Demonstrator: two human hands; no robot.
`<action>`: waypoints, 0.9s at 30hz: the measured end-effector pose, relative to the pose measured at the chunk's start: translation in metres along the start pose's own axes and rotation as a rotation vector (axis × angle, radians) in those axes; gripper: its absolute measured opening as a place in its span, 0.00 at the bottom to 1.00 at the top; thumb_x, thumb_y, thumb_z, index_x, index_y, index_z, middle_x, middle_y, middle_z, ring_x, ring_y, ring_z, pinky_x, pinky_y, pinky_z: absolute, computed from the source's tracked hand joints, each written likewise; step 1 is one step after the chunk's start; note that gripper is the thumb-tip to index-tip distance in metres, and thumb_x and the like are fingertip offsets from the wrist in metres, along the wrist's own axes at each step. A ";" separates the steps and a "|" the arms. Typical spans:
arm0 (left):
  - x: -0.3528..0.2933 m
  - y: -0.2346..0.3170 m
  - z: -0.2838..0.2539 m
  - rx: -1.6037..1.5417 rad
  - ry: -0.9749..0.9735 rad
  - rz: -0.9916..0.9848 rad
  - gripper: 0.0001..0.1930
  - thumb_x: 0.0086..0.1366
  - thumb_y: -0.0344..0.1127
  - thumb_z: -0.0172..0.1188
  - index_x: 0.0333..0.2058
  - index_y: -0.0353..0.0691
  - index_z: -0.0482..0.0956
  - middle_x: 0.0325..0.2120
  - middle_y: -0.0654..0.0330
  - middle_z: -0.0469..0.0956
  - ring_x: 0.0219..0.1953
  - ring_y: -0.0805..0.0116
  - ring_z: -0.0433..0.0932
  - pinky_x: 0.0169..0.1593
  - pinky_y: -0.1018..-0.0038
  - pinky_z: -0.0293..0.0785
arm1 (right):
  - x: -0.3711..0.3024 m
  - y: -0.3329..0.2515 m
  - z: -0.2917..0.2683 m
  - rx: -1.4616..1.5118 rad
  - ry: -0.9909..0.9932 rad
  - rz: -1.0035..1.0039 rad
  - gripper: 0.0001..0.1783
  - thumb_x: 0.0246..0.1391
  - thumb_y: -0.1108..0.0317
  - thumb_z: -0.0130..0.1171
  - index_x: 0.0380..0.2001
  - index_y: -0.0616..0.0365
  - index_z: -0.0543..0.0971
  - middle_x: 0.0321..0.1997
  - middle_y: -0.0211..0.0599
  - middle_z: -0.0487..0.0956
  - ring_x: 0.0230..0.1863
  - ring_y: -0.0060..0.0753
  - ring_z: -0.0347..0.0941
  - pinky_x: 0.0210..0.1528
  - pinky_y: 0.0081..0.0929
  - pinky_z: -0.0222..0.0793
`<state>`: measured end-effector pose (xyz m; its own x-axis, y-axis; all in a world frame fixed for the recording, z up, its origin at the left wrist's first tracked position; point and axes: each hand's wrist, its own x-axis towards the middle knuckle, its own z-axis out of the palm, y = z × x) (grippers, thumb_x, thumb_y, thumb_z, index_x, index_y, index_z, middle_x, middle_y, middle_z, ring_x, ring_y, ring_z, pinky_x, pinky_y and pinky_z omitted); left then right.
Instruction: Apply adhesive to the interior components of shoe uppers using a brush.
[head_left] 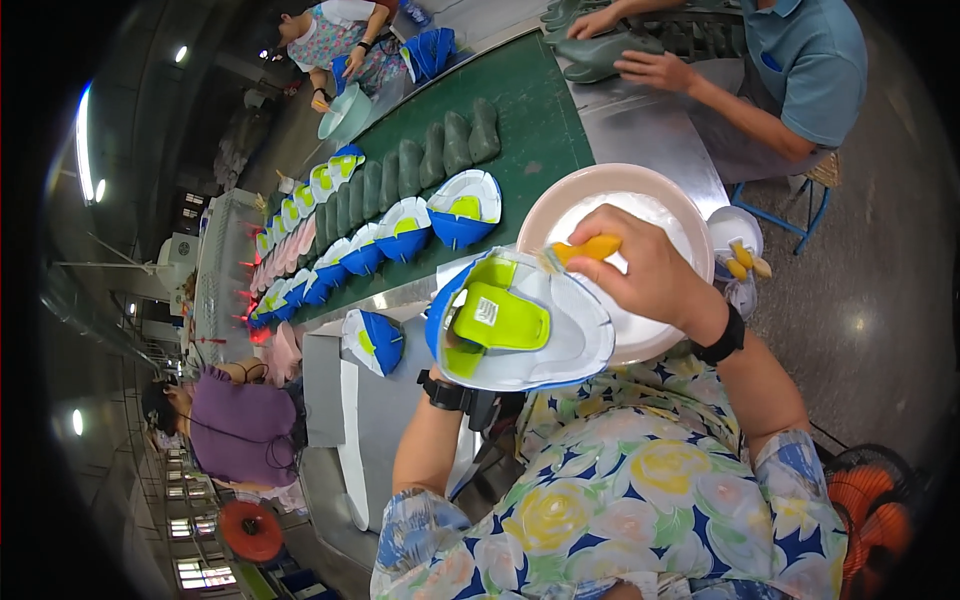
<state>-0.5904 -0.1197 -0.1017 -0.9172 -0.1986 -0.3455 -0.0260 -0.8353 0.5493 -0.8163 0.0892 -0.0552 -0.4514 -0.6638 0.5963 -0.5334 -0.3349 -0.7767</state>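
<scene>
My right hand [640, 262] is closed round a brush [598, 247] with a yellow handle; its bristles meet the upper rim of a shoe upper [578, 335]. The upper is blue outside and pale grey inside, with a bright green insert and a white printed patch. It is tilted so that its open side faces me. My left hand [437, 374] supports it from behind, the fingers hidden by the upper. Behind my right hand stands a pale pink basin [686, 195] holding white liquid.
Rows of blue uppers [463, 232] and dark green shoe lasts [410, 160] line the green work surface [545, 130]. One more upper [372, 342] lies at left. A small white bucket [728, 222] holds yellow-handled brushes. Co-workers sit across and at left; an orange fan [868, 500] stands lower right.
</scene>
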 end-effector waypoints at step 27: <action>0.007 -0.002 -0.018 0.336 0.071 0.391 0.21 0.74 0.48 0.48 0.57 0.41 0.72 0.54 0.54 0.76 0.56 0.56 0.77 0.60 0.57 0.74 | 0.013 -0.004 0.015 -0.089 -0.002 -0.144 0.13 0.54 0.67 0.68 0.38 0.59 0.75 0.35 0.42 0.78 0.34 0.47 0.77 0.36 0.35 0.74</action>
<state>-0.5899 -0.1294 -0.1192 -0.8551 -0.5067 -0.1099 0.1760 -0.4831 0.8577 -0.8096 0.0717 -0.0471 -0.3645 -0.6144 0.6998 -0.6539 -0.3661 -0.6621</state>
